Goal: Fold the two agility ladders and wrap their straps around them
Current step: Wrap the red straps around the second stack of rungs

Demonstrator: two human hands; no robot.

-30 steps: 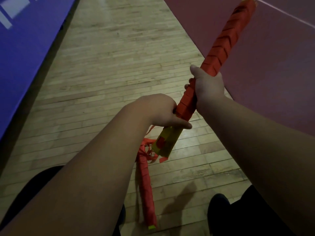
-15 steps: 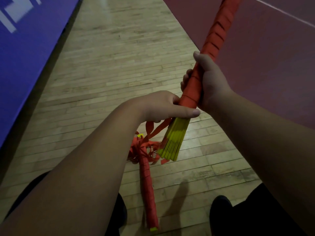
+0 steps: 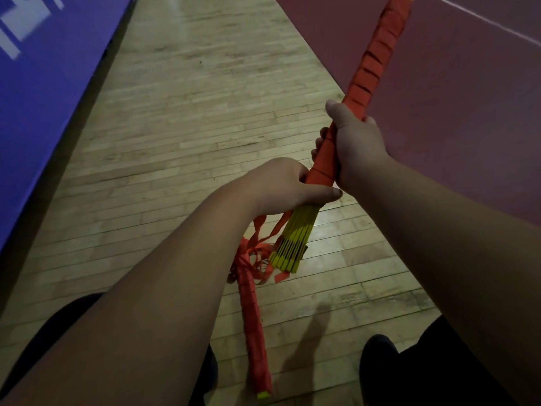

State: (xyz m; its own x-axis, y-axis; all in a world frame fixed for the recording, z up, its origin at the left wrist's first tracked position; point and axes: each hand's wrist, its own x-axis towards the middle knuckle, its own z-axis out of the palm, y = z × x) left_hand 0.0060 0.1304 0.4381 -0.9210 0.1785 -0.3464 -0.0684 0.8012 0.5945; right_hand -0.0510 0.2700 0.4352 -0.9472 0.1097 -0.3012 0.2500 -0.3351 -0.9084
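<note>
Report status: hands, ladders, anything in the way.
Gripping held ladder: left hand low, right hand above. Yellow rung ends bare, strap loose below. On floor, second ladder, mostly wrapped. Nothing blocking.

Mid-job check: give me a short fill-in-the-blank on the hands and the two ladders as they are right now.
1. Of the left hand and right hand, the ____ one grips the held ladder nearer its bare rung ends.
2. Those rung ends are coloured ____.
3. The second ladder lies on the ____ floor.
4. The mat at the left edge is ____.

Missing words: left; yellow; wooden; blue.
</note>
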